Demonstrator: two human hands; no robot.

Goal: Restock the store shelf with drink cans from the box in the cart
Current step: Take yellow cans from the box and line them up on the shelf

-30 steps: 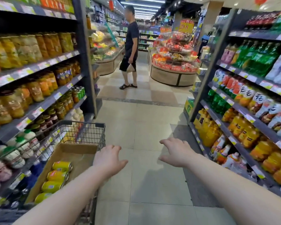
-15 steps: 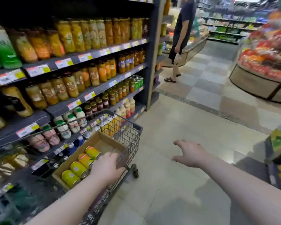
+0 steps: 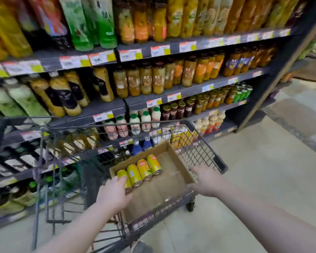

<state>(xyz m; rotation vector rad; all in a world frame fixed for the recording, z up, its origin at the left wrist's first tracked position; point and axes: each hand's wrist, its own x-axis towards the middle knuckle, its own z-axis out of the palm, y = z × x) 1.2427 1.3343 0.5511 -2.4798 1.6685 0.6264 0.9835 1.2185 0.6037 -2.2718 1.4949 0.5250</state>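
Left hand (image 3: 113, 192) lies over the nearest can (image 3: 122, 174); whether it grips cannot be told. Right hand (image 3: 206, 179), fingers relaxed, empty, at the box (image 3: 179, 162) wall. Yellow cans (image 3: 144, 169) lie boxed in the cart (image 3: 211, 157); labels blurred.

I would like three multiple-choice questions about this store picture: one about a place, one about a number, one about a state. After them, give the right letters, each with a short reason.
1. Where is the cardboard box?
A. on the floor
B. in the cart
C. on a shelf

2. How many yellow cans are in the box?
A. two
B. four
C. six

3. How are the cans placed?
A. on their sides, in one row
B. upright
C. stacked in two layers

Answers:
1 B, because the cart's wire walls stand around the box.
2 B, because four cans show side by side at one end of the box.
3 A, because each can rests with its long side on the bottom of the box, and none lies on another.
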